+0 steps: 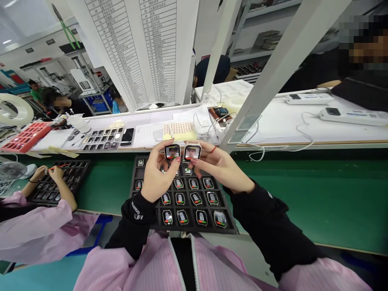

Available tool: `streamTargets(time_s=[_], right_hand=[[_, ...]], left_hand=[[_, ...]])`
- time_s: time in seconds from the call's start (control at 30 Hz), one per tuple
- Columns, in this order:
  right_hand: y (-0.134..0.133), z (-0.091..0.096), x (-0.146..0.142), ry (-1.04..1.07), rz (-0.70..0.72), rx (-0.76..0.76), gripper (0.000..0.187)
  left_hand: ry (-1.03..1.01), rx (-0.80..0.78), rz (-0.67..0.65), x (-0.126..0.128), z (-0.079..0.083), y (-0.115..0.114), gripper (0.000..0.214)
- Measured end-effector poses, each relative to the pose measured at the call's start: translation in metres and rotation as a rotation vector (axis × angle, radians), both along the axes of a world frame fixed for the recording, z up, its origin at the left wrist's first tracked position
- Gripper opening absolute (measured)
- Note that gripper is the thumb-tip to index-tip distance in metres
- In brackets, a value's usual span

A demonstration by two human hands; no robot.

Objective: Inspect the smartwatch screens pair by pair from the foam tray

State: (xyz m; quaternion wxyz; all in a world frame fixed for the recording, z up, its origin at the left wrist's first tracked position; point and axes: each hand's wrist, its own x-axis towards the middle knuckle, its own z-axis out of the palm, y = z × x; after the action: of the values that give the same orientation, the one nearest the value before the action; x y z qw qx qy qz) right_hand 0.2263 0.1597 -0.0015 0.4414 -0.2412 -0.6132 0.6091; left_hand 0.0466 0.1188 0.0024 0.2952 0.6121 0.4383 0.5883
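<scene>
My left hand (159, 171) is closed on a small square watch body (172, 152) with a lit reddish screen, held up over the tray. Beside it, my right hand (221, 167) pinches a second watch body (192, 152) of the same kind, screen toward me. The two units sit side by side, almost touching. Below my hands lies a black compartment tray (227, 220) on the green belt, with several more watch bodies (182, 217) lying in its cells, their screens showing red and green marks.
A co-worker's hands (48, 173) in a pink sleeve work over another black tray (77, 171) at the left. Behind the belt, a white shelf holds a tray of parts (103, 139), a phone (127, 136), papers, a red tray (26, 137) and cables. A white slanted post (273, 72) rises at the right.
</scene>
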Motion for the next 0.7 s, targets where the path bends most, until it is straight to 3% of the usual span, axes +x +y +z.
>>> streamTargets(time_s=[0.3, 0.5, 0.7], right_hand=[[-0.002, -0.001, -0.002, -0.014, -0.023, -0.016, 0.051], [-0.002, -0.006, -0.007, 0.005, -0.043, -0.044, 0.047], [-0.004, -0.009, -0.006, 0.012, -0.013, -0.033, 0.049]], left_hand=[[-0.033, -0.004, -0.027, -0.004, -0.006, 0.0, 0.038], [-0.058, -0.012, -0.016, -0.007, -0.009, -0.001, 0.026], [-0.073, -0.077, -0.091, -0.009, -0.013, -0.001, 0.038]])
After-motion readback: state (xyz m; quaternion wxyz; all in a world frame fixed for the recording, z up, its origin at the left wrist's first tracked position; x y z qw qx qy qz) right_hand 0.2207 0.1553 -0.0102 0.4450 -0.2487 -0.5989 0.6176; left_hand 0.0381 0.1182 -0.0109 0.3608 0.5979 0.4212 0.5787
